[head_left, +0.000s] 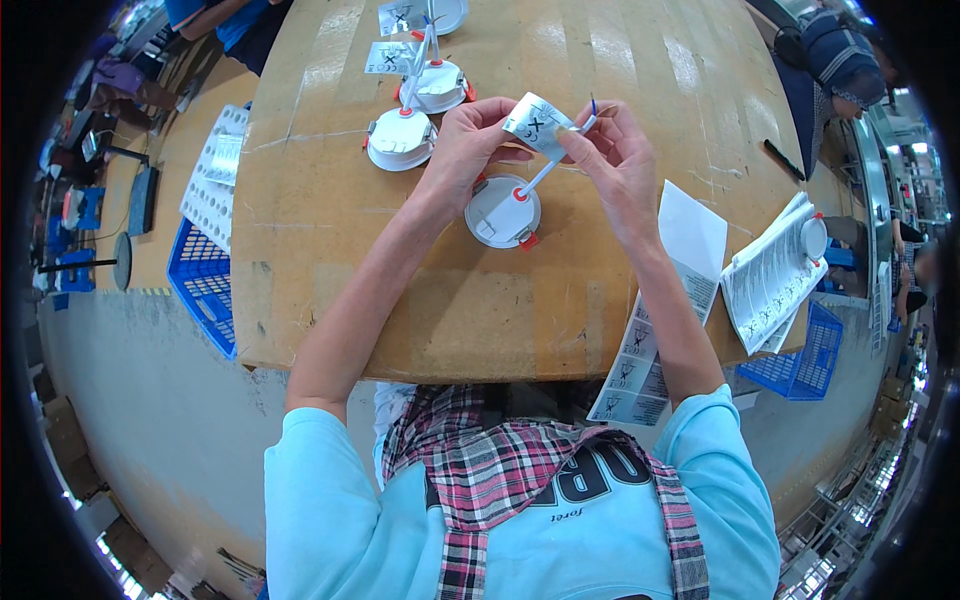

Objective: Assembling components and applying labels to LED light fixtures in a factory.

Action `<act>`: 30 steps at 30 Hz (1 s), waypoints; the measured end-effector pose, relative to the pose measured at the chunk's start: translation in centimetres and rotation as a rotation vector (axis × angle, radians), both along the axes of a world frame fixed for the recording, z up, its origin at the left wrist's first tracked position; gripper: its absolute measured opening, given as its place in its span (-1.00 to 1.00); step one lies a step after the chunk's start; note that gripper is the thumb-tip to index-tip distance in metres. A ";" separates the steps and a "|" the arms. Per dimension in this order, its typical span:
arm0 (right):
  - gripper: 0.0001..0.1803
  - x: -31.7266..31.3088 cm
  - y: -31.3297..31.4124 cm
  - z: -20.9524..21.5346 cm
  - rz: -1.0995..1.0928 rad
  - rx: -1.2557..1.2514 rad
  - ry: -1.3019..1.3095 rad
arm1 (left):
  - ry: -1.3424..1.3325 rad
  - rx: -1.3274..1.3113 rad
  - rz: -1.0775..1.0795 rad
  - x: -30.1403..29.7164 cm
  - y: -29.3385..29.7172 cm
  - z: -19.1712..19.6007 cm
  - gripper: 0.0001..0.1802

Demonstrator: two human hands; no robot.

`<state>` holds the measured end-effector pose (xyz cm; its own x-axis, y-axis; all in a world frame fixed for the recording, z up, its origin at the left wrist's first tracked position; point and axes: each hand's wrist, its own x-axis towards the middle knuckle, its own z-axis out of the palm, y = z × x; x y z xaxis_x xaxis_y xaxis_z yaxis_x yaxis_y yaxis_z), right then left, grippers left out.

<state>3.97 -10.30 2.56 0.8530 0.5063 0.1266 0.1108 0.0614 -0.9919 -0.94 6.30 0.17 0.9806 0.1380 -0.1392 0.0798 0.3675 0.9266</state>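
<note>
A round white downlight (pixel 490 222) lies on the table in front of me, with red-tipped clips at its rim. From its red grommet a white cable (pixel 541 178) rises to my hands and ends in bare-looking coloured wires. My left hand (pixel 475 145) pinches the left edge of a silver printed label (pixel 533 122). My right hand (pixel 622 165) is closed around the upper cable, its thumb at the label's right edge. The label sits against the cable; whether it is stuck round it is hidden. Beyond my left hand stands another downlight (pixel 399 140) with its cable up.
Farther back are more labelled downlights (pixel 437 90). A strip of label sheets (pixel 680 250) runs under my right forearm and over the table edge. Right of it lies a paper stack (pixel 768 275) with a small white disc on top. Blue crates (pixel 200 290) flank the table; a black pen-like object (pixel 783 160) lies far right.
</note>
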 end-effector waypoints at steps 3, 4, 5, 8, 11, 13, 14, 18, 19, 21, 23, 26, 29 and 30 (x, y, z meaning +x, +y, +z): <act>-0.72 -0.2 0.2 0.3 0.013 0.044 0.009 | -0.025 -0.009 0.035 -0.1 -0.1 -0.3 -0.81; -0.71 -0.2 0.2 0.4 0.022 0.037 -0.002 | -0.026 -0.007 0.031 -0.1 0.0 -0.4 -0.81; -0.69 -0.3 0.1 0.5 0.031 0.030 -0.013 | -0.035 -0.015 0.031 -0.1 0.0 -0.6 -0.81; -0.68 -0.1 0.0 0.5 0.081 0.035 -0.032 | -0.036 -0.081 0.025 -0.1 0.2 -0.7 -0.81; -0.66 -0.1 -0.1 0.6 0.085 0.021 -0.056 | -0.032 -0.186 -0.005 -0.1 0.5 -1.0 -0.81; -0.67 -0.1 -0.1 0.5 0.088 0.021 -0.078 | -0.035 -0.231 -0.027 -0.1 0.6 -1.1 -0.81; -0.68 0.0 -0.2 0.5 0.091 0.021 -0.100 | -0.033 -0.221 -0.018 -0.1 0.6 -1.1 -0.81; -0.75 0.7 -0.7 0.5 0.133 0.012 -0.058 | -0.042 -0.160 -0.004 -0.2 0.2 -0.6 -0.81; -0.78 1.0 -0.9 0.5 0.169 0.009 -0.044 | -0.041 -0.160 -0.003 -0.2 0.0 -0.4 -0.81; -0.82 1.5 -1.2 0.7 0.203 0.005 -0.029 | 0.004 -0.082 0.002 -0.3 -0.2 -0.2 -0.80; -0.84 1.8 -1.3 0.9 0.212 -0.021 -0.036 | -0.014 -0.095 -0.030 -0.2 0.0 -0.3 -0.80; -0.86 2.2 -1.3 0.7 0.192 -0.054 -0.045 | -0.033 -0.105 -0.105 0.0 0.2 -0.5 -0.75; -0.89 2.5 -1.2 0.6 0.096 -0.084 -0.484 | -0.049 -0.215 -0.226 0.0 0.8 -0.4 -0.63; -0.89 2.5 -1.2 0.7 0.090 -0.082 -0.485 | -0.067 -0.328 -0.300 -0.1 1.1 -0.4 -0.55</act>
<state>6.43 -11.52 3.26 0.6584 0.6000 0.4545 0.5585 0.0154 -0.8294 -1.00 7.42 -0.20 0.9788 -0.1948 -0.0631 0.1717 0.6124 0.7717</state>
